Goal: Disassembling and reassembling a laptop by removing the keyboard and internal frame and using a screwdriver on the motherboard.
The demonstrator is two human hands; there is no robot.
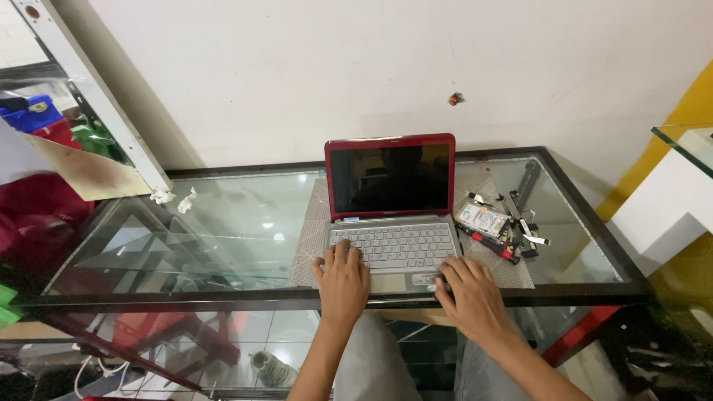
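Red laptop (391,204) on glass table (223,223), left hand (342,282) flat, open on keyboard (392,246), right hand (471,295) spread on front corner, holding nothing.

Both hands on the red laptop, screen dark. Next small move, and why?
Probably lift the laptop slightly off the mat. The left hand rests on the keyboard's left corner, the right hand grips the front right edge, and loose parts crowd its right side, so sliding seems risky.

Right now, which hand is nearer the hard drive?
Right. The right hand rests on the laptop's front right corner, just below the hard drive; the left hand sits at the keyboard's left side.
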